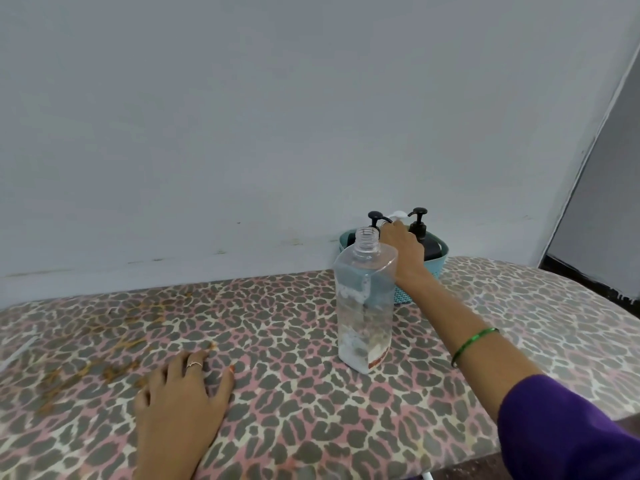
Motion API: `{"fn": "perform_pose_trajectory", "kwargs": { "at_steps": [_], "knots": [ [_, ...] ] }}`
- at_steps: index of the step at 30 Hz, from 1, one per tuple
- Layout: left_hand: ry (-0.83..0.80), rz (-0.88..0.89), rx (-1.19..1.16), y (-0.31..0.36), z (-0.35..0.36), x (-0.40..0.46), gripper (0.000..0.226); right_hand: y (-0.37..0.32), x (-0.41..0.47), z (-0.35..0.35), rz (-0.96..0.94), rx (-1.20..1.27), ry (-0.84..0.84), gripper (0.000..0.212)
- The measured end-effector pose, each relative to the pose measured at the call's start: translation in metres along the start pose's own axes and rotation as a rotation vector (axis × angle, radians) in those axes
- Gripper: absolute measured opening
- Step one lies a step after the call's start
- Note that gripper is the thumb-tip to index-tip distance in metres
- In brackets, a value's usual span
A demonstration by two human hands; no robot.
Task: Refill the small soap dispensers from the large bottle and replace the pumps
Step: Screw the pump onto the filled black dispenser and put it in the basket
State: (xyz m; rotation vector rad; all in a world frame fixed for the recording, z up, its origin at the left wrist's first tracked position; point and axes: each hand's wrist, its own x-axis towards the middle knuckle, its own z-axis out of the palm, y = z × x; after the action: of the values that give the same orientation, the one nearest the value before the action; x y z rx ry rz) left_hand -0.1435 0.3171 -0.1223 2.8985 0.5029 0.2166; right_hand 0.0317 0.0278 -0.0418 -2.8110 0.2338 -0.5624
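Large clear bottle (365,299) is standing uncapped on the leopard-print table (294,393), nearly empty. Right hand (403,249) is reaching into the teal basket (438,263) among the black pump dispensers (419,225); its fingers are hidden, possibly gripping a white-topped one (397,215), grasp unclear. Left hand (183,396) is lying flat, fingers spread and relaxed.

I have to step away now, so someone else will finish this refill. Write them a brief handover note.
Left hand: flat on the patterned cover, holding nothing.
Right hand: reaching into the teal basket among the pump dispensers; its grip is hidden.
Large bottle: upright on the cover, cap off, nearly empty.
Done: dispensers in the basket carry pumps; fill levels unseen.
Left: check levels, recap bottle.
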Motion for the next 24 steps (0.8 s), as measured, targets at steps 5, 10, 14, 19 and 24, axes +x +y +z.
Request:
{"fn": "perform_pose_trajectory", "kwargs": {
  "at_steps": [5,10,14,19,24],
  "knots": [
    [0.017,-0.031,-0.014,-0.018,0.005,-0.004,0.056,0.002,0.015,0.034,-0.159,0.064,-0.041,0.02],
    [0.02,-0.011,-0.027,-0.013,0.005,-0.001,0.055,0.021,0.005,0.022,-0.239,0.111,0.006,0.035],
    [0.035,0.0,-0.022,-0.015,0.006,-0.002,0.055,0.028,-0.024,0.012,-0.24,0.367,0.103,0.023],
    [0.043,0.012,-0.015,-0.015,0.007,-0.002,0.057,0.039,-0.052,0.012,-0.362,0.423,0.072,0.052],
    [0.049,0.022,-0.006,-0.015,0.008,-0.003,0.059,0.042,-0.084,0.002,-0.444,0.427,0.073,0.071]
  ]
}}
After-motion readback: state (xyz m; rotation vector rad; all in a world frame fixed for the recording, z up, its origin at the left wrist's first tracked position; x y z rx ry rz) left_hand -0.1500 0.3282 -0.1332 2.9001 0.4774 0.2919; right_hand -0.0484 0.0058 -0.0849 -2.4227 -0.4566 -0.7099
